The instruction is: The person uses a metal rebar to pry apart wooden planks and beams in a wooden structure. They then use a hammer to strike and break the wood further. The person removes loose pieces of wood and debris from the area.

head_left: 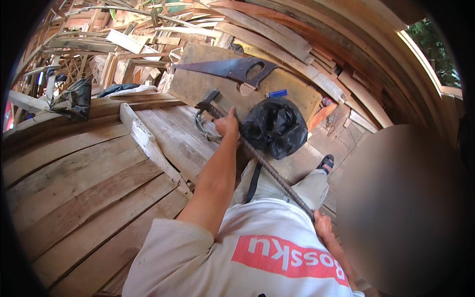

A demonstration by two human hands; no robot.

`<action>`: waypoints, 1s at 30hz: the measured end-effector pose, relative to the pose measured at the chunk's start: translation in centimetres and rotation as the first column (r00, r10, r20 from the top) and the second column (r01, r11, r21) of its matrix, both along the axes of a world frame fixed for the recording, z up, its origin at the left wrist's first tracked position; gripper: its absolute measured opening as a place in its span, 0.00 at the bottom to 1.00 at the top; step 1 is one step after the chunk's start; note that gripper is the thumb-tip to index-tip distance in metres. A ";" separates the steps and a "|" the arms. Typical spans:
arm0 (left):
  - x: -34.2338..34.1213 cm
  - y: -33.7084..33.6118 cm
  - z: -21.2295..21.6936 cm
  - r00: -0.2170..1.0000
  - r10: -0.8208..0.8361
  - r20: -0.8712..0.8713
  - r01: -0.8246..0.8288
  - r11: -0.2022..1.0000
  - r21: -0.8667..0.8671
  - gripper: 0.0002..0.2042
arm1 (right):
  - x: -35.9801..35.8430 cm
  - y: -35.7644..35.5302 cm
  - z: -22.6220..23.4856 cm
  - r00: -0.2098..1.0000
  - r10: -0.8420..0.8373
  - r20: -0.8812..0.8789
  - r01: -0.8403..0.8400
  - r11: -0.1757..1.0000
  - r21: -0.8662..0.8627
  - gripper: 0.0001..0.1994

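Observation:
A long, ribbed metal bar (277,179) slants across the front of my body. My left hand (227,123) is closed round its upper part, thumb pointing along it. The lower end is in the grip of my right hand (322,223), held beside my right hip. At the bar's far end is an angular dark metal head (208,100), with a thin loop of wire or cord hanging by it. A bulging black plastic bag (274,127) sits just right of my left hand. Beyond it, a handsaw (230,69) and a small blue object (276,93) lie on a worn wooden board (193,79).
Wooden planks (84,193) form a slatted surface at my left, with a pale upright board (148,141) at its edge. Scrap wood (128,42) is heaped at the far left. Long stacked timber (341,54) curves along the right. A blurred round patch hides the lower right.

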State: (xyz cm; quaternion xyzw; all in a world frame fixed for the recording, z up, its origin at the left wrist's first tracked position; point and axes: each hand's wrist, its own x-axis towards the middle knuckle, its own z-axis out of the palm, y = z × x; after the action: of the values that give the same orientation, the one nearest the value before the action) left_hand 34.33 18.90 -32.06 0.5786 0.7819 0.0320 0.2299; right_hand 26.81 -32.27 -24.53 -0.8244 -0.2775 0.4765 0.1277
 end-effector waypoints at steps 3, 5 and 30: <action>0.4 -0.9 1.2 1.000 0.007 0.023 -0.007 1.000 -0.014 0.40 | 0.0 -0.8 0.1 0.999 0.015 -0.036 -0.015 1.000 -0.008 0.12; -1.7 0.7 -0.7 0.988 -0.048 0.146 0.047 0.999 0.013 0.40 | 0.4 -0.5 0.1 0.999 0.007 0.050 -0.010 0.997 0.070 0.05; -3.2 0.1 5.3 0.792 0.023 0.609 0.194 0.938 -0.288 0.25 | 9.9 8.6 23.4 0.981 0.110 0.159 -0.055 0.948 -0.314 0.11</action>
State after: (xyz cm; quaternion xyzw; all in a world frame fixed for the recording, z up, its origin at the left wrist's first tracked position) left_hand 31.13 19.00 -26.78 0.5252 0.6338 0.0705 0.5635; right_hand 36.70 -23.69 -1.08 -0.8604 -0.2443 0.4448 -0.0471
